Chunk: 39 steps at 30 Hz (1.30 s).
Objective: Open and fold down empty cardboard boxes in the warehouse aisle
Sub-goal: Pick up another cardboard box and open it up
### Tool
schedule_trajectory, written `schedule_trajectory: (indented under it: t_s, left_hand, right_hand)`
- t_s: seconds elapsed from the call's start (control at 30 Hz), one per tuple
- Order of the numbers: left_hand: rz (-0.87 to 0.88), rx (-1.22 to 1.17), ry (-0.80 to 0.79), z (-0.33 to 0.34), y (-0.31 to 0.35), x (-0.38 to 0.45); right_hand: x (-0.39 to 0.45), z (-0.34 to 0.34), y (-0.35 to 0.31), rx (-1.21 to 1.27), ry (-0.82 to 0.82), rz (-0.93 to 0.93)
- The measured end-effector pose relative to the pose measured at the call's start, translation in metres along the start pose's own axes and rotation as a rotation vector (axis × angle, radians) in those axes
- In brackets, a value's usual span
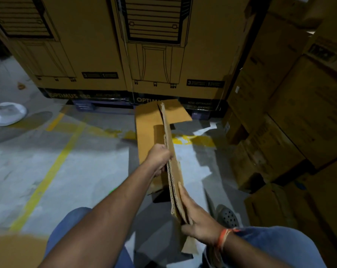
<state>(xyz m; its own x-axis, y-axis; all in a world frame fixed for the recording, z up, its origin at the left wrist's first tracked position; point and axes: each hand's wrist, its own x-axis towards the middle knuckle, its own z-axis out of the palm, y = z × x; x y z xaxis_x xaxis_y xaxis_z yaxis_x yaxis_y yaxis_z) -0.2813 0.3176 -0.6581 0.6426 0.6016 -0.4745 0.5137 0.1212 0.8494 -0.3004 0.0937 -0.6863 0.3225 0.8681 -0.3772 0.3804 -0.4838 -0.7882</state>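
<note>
I see flattened box (170,157) on edge between hands. Left hand (160,157) clenched on upper edge; right hand (197,219) gripping near end. Risk, I judge: far flaps past left hand sag open, layers slide apart.

left hand (160,155) and right hand (197,219) gripping flattened cardboard box (173,165) edge-on, above concrete floor (86,161)

Matt corrugated cardboard box (171,151); rough concrete floor (90,171)
</note>
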Motion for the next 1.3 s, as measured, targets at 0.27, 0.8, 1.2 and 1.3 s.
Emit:
schedule_trajectory:
  t_s: [0.27, 0.8, 1.2, 1.3]
  left_hand:
    - [0.205, -0.129, -0.104, 0.014, -0.002, 0.011]
    - [-0.116, 0.204, 0.336, -0.118, -0.160, 0.058]
    - [0.002, 0.987, -0.180, -0.038, -0.223, 0.134]
    - [0.033, 1.019, -0.207, -0.023, -0.238, 0.154]
  right_hand:
    - [0.022, 0.006, 0.005, -0.124, 0.396, 0.128]
    - [0.085, 0.053, 0.036, -0.653, -0.235, 0.270]
    - [0.168, 0.031, 0.148, -0.424, -0.070, 0.526]
    - [0.194, 0.035, 0.172, -0.445, -0.079, 0.533]
